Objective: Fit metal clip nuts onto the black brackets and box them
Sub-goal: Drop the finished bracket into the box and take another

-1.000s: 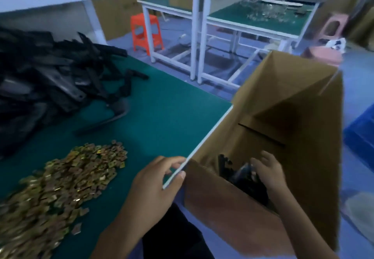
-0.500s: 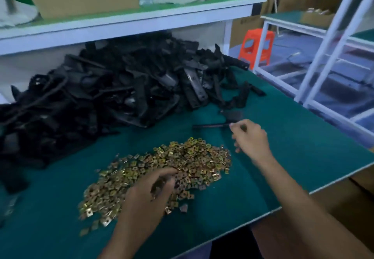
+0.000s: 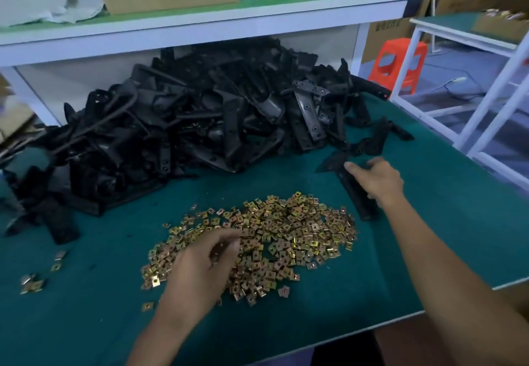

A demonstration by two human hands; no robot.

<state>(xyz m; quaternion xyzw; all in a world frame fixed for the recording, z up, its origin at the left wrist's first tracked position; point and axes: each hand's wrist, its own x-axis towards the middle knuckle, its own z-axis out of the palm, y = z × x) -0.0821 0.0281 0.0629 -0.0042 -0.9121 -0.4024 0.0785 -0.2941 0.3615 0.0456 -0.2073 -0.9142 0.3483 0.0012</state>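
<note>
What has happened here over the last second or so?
The right hand came out of the cardboard box and now grips a black bracket beside the bracket heap. The left hand left the table edge and pinches into the clip nuts. Both heaps lie as before on the green table.

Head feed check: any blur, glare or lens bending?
Head view: dim, bluish light, no hard glare; the bracket pile is a near-black mass; clip nuts glint yet read clearly; the shelf edge bows from the wide lens; the left hand and the right hand, gripping a bracket, look soft.
</note>
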